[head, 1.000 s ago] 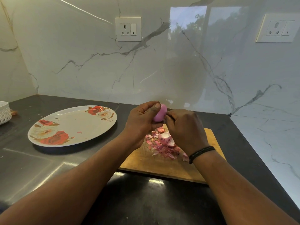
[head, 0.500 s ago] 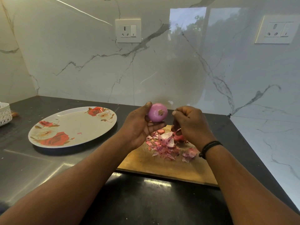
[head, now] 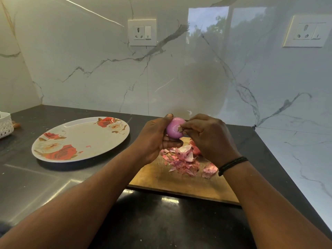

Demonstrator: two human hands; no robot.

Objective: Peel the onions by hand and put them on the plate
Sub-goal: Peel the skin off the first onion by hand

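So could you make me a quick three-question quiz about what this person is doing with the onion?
1. True or false: the floral plate already holds a peeled onion.
2. Which hand grips the onion? A) left hand B) right hand
3. Fill in: the peels lie on the wooden ____.

Key: 1. False; no onion lies on it. 2. A; the right hand pinches at the root end. 3. Cutting board.

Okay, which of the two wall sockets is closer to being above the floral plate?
The left wall socket, on the marble wall just right of the floral plate. The right wall socket sits far off, past the wooden cutting board.
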